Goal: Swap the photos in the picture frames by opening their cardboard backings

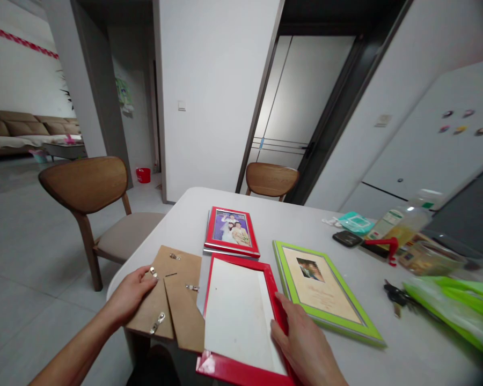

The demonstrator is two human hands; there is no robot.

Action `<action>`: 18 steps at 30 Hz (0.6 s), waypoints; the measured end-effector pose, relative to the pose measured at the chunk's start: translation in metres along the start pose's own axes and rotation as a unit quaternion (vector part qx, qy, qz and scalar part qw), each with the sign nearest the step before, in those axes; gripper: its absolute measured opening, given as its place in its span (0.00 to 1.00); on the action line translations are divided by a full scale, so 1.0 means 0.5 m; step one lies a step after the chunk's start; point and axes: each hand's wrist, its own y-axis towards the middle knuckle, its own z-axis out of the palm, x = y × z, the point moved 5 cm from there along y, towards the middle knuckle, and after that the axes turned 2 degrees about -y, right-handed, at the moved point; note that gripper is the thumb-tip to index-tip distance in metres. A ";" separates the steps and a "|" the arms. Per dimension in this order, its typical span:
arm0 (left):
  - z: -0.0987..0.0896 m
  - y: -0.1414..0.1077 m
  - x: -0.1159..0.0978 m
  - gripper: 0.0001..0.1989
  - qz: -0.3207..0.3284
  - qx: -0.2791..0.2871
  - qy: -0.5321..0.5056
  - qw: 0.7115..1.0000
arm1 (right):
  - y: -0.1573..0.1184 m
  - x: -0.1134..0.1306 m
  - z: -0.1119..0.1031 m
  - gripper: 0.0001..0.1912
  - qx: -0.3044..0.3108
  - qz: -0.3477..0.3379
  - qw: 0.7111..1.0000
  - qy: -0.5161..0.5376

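My left hand (pixel 134 295) grips the left edge of a brown backing board (pixel 145 311), which has metal clips and a stand flap on it. The board lies at the table's front left corner. Beside it is a red frame (pixel 229 370), face down, with a white sheet (pixel 233 316) inside it. My right hand (pixel 300 335) is closed on this frame's right side, thumb over the inner edge. Behind them lies another red frame (pixel 232 231) with a photo showing people. A green frame (pixel 326 289) rests to the right of my right hand.
On the table's (pixel 301 222) right side are a black wallet-like item (pixel 347 239), a teal packet (pixel 355 222), a bottle (pixel 402 222), keys (pixel 398 296) and a green plastic bag (pixel 459 308). Wooden chairs stand at the left (pixel 88 185) and far side (pixel 271 179).
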 end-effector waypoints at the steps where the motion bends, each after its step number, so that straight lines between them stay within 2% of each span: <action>1: -0.014 0.005 -0.001 0.25 0.010 -0.024 0.025 0.999 | 0.002 0.003 0.000 0.26 -0.001 -0.002 1.000 0.009; 3: -0.023 0.000 -0.008 0.31 0.042 -0.079 0.067 0.994 | 0.007 0.006 -0.002 0.27 -0.005 -0.002 0.999 0.040; 4: -0.014 -0.010 -0.016 0.32 0.071 -0.097 0.097 0.988 | 0.009 0.006 -0.005 0.27 -0.008 0.002 0.998 0.066; 6: 0.037 -0.047 -0.038 0.32 0.147 -0.083 0.178 0.969 | 0.011 0.001 -0.010 0.30 -0.010 0.033 0.988 0.150; 7: 0.078 -0.070 -0.048 0.30 0.185 -0.039 0.228 0.955 | 0.009 -0.002 -0.011 0.32 -0.004 0.053 0.974 0.218; 8: 0.124 -0.093 -0.052 0.30 0.198 0.032 0.260 0.945 | 0.005 -0.002 -0.012 0.34 0.006 0.075 0.950 0.303; 10: 0.212 -0.139 -0.062 0.31 0.220 0.165 0.298 0.914 | -0.009 0.007 -0.013 0.37 0.046 0.116 0.864 0.488; 12: 0.271 -0.168 -0.079 0.33 0.223 0.222 0.305 0.899 | -0.025 0.028 -0.023 0.40 0.081 0.139 0.761 0.628; 13: 0.290 -0.174 -0.091 0.35 0.221 0.230 0.303 0.898 | -0.033 0.040 -0.032 0.41 0.090 0.149 0.723 0.668; 15: 0.316 -0.176 -0.116 0.41 0.221 0.225 0.291 0.903 | -0.044 0.061 -0.055 0.43 0.096 0.156 0.684 0.706; 16: 0.324 -0.176 -0.130 0.43 0.233 0.215 0.281 0.906 | -0.047 0.070 -0.066 0.44 0.097 0.152 0.678 0.713; 18: 0.332 -0.180 -0.159 0.42 0.300 0.186 0.255 0.900 | -0.047 0.083 -0.086 0.44 0.100 0.136 0.682 0.712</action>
